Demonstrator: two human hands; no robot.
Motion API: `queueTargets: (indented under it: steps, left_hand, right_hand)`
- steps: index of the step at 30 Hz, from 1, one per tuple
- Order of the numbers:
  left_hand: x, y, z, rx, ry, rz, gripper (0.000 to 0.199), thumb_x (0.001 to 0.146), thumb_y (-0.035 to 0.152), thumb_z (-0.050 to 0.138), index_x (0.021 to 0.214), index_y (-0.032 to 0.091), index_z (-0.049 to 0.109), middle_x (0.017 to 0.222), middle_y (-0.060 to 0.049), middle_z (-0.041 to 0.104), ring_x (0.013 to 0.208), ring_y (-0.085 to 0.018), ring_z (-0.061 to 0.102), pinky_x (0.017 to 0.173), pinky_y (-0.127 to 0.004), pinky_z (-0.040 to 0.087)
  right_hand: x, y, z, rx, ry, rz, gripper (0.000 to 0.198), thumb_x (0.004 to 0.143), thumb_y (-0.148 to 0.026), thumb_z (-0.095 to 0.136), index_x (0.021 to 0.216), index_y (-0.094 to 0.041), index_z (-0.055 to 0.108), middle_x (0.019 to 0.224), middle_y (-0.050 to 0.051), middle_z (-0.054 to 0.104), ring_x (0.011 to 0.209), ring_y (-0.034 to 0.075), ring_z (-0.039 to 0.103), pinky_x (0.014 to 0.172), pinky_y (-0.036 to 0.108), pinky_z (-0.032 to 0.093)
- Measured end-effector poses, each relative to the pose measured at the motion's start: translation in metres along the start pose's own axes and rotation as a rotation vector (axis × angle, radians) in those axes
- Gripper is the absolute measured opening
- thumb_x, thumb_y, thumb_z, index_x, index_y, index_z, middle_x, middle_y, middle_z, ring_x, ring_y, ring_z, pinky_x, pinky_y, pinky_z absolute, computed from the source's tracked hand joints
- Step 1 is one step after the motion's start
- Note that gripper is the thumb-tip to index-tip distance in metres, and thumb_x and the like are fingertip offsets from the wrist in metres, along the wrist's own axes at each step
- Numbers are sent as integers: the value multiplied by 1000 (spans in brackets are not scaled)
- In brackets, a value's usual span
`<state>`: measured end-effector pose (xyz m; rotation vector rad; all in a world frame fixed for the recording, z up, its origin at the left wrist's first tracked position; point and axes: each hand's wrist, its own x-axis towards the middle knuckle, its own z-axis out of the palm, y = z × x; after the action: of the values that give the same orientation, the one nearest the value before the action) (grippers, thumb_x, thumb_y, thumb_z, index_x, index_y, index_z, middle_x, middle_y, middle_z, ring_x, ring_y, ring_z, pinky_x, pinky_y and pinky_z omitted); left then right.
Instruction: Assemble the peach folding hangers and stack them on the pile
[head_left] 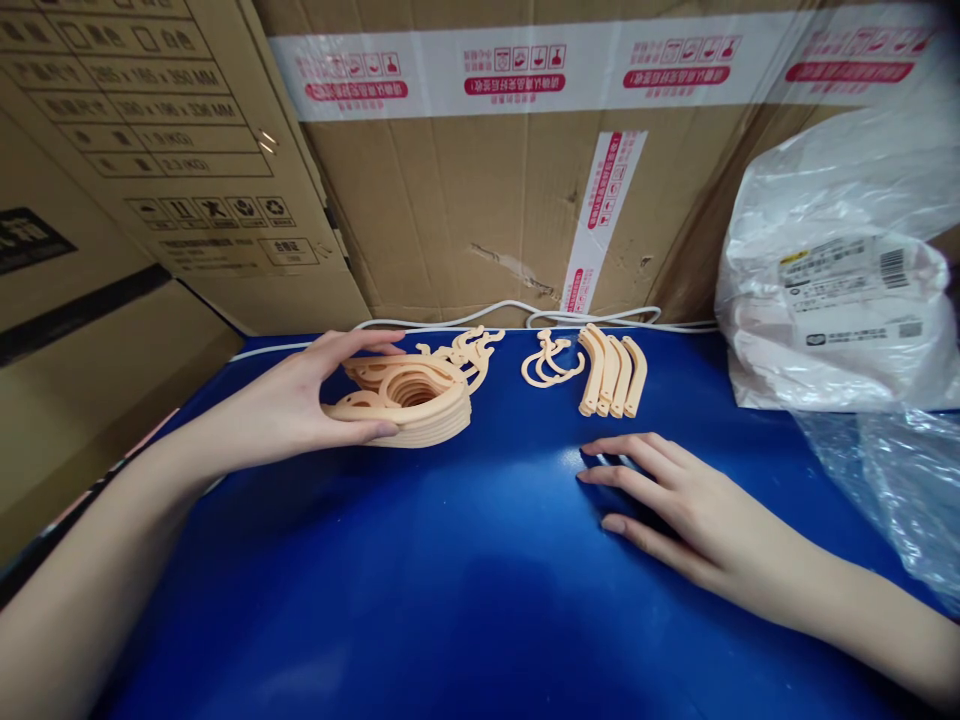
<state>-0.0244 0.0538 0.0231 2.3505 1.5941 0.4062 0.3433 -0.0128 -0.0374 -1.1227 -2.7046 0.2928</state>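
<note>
My left hand [300, 400] is closed around the left end of a stack of beige plastic hanger bodies [431, 425], thumb on the near side and fingers on the far side. The stacked pieces have a round opening through them. Just behind the stack lies a tangle of beige hooks [474, 352]. Further right is a small group of similar hooks [553, 362], beside several curved beige hanger arms [611, 372] lying in a row. My right hand [679, 505] hovers or rests low over the blue surface in front of those arms, fingers apart, holding nothing.
A blue tabletop [450, 600] lies under everything. Cardboard boxes [450, 220] stand along the back and left [150, 120]. A white cable [480, 312] runs along the back edge. At the right sits a white plastic bag [840, 300] with a label, with clear film [892, 500] in front.
</note>
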Motion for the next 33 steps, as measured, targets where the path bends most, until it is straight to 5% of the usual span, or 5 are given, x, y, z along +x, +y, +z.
queueTargets:
  steps: [13,22,33]
  left_hand:
    - [1,-8,0,11,-21,2,79,68,67,69,136,39,41,141,-1,51,130,-32,48,112,-48,37]
    - [-5,-42,-10,-4,-179,-93,113,64,65,74,153,34,12,155,-3,36,139,-30,38,116,-47,28]
    - [-5,-34,-14,-66,-191,-111,101,69,64,71,151,28,23,146,-8,49,134,-31,45,110,-51,35]
  right_hand:
    - [1,-1,0,-6,-5,4,30,99,-34,42,126,-26,53,133,10,53,124,23,50,101,48,45]
    - [0,-1,0,-4,5,-3,31,98,-34,43,126,-26,54,133,11,54,123,24,51,100,47,46]
    - [1,-3,-2,7,23,3,31,97,-32,45,124,-24,58,132,11,56,122,25,53,99,47,48]
